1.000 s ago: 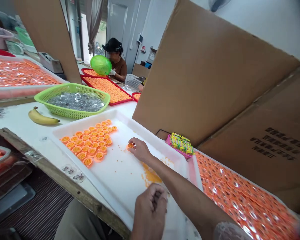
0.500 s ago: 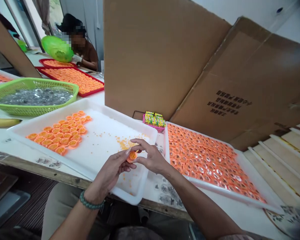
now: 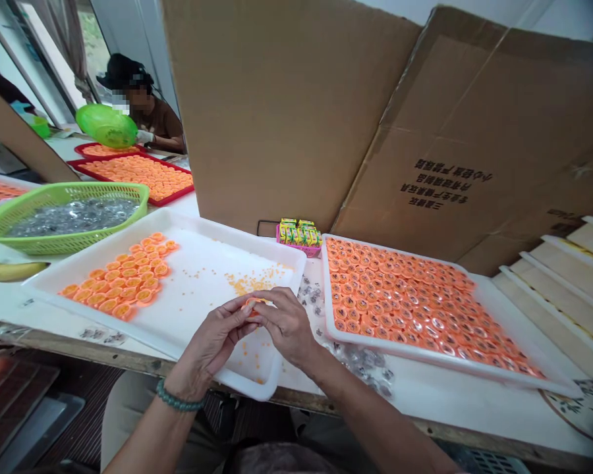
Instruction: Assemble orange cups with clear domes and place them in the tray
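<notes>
Over the near right end of a white tray (image 3: 192, 319), my left hand (image 3: 222, 334) pinches a small round orange cup (image 3: 255, 304). My right hand (image 3: 287, 324) meets it from the other side, its fingers closed on the same cup. Fingers cover most of the cup, so its inside hardly shows. Loose yellow-orange bits (image 3: 244, 283) are scattered on the tray floor just beyond my hands. Similar orange cups (image 3: 123, 282) with yellowish centres stand grouped in the tray's left part.
A second white tray (image 3: 329, 316) full of orange cups under clear covers lies right. Clear plastic pieces (image 3: 368, 362) lie between the trays. Tall cardboard (image 3: 286, 118) stands behind. A green basket (image 3: 138, 220), a banana (image 3: 14, 268) and a co-worker (image 3: 153, 122) are left; a pink basket (image 3: 312, 251) holds packets.
My right hand's fingers, raised and spread around the cup before, have closed down over it and hide more of it. The view has shifted slightly.
</notes>
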A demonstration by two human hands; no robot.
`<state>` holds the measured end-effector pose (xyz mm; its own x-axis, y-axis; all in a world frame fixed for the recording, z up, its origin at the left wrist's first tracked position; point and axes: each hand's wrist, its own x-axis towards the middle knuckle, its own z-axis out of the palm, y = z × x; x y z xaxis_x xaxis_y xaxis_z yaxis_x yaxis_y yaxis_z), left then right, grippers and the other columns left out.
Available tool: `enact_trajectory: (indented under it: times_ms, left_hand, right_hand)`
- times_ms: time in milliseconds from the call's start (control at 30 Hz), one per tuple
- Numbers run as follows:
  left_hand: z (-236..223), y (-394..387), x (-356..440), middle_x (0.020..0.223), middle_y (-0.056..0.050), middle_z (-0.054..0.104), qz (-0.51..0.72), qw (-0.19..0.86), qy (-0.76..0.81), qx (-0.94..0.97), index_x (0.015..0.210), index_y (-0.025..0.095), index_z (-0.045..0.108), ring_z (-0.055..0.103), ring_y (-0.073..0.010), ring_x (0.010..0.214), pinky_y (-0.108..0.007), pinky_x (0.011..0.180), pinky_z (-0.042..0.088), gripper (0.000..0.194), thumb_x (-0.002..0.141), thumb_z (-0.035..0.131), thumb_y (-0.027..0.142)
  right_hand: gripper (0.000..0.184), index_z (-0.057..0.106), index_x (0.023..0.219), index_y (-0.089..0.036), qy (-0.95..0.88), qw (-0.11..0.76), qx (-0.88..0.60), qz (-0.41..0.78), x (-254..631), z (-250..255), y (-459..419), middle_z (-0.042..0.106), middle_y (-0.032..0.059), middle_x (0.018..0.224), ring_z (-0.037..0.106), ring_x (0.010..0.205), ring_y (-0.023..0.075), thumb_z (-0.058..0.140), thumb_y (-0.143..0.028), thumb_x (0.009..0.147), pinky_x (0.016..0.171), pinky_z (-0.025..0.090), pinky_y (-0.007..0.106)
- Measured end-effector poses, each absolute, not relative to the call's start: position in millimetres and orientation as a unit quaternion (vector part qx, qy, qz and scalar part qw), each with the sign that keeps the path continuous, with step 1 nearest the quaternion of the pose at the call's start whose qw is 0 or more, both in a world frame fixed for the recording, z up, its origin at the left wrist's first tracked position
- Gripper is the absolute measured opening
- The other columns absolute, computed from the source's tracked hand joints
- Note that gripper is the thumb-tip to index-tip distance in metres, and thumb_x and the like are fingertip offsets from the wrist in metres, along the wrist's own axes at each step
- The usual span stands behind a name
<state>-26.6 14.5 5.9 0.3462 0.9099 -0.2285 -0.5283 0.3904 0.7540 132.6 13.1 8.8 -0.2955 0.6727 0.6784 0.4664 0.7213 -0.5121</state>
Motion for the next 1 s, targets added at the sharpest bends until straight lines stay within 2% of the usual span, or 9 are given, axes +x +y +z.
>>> enact_trajectory:
  times_ms: [200,500,600,733,867,1000]
  left_hand:
    - [8.9,13.7,-25.6,0.089,-0.009,0.07,0.474,0.761,0.339,0.286,0.096,0.011,0.069,0.063,-0.0137,0.076,-0.024,0.072,0.053,0.027,0.075,0.069,0.027]
    - [10.5,14.3,-24.2,0.089,-0.005,0.069,0.485,0.752,0.345,0.283,0.094,0.014,0.069,0.062,-0.0112,0.072,-0.023,0.07,0.054,0.021,0.073,0.069,0.019]
    - [8.4,13.8,-24.4,0.09,-0.004,0.068,0.494,0.746,0.342,0.286,0.093,0.015,0.069,0.061,-0.0105,0.071,-0.024,0.07,0.054,0.02,0.073,0.069,0.02]
    - [6.8,13.9,-25.0,0.092,-0.005,0.067,0.491,0.747,0.338,0.296,0.094,0.015,0.068,0.061,-0.0121,0.075,-0.025,0.071,0.053,0.021,0.073,0.069,0.022]
    - [6.0,14.7,-24.3,0.087,-0.004,0.068,0.494,0.749,0.343,0.28,0.092,0.015,0.069,0.062,-0.0124,0.074,-0.025,0.072,0.053,0.023,0.071,0.071,0.023]
    - [5.2,15.1,-24.1,0.085,-0.005,0.068,0.496,0.739,0.358,0.283,0.089,0.014,0.069,0.062,-0.0123,0.073,-0.024,0.07,0.052,0.025,0.068,0.074,0.025]
  right_hand:
    - [0.017,0.066,0.095,-0.026,-0.769,0.511,-0.381,0.049,129.3,1.6,8.6,0.066,0.0048,0.094,0.056,0.089,0.0193,0.059,-0.017,0.082,0.078,0.05,0.039]
    - [0.009,0.064,0.083,-0.022,-0.767,0.516,-0.381,0.017,128.5,-1.7,6.2,0.065,0.0049,0.084,0.056,0.082,0.019,0.06,-0.015,0.08,0.074,0.05,0.037]
    - [0.013,0.064,0.091,-0.023,-0.77,0.504,-0.392,0.022,128.2,-0.3,5.6,0.065,0.0056,0.087,0.056,0.086,0.0199,0.059,-0.016,0.081,0.077,0.05,0.039]
    - [0.032,0.06,0.11,-0.027,-0.783,0.479,-0.396,0.017,129.6,-1.6,6.0,0.063,0.0064,0.104,0.054,0.095,0.0214,0.057,-0.014,0.081,0.081,0.049,0.042]
    - [0.033,0.063,0.103,-0.031,-0.787,0.485,-0.38,-0.024,130.8,-5.6,5.9,0.063,0.0044,0.1,0.054,0.092,0.0213,0.054,-0.008,0.081,0.078,0.05,0.042]
    - [0.023,0.063,0.097,-0.025,-0.807,0.459,-0.372,-0.004,128.2,-2.5,6.6,0.063,0.0059,0.098,0.053,0.092,0.0206,0.055,-0.01,0.081,0.08,0.049,0.04]
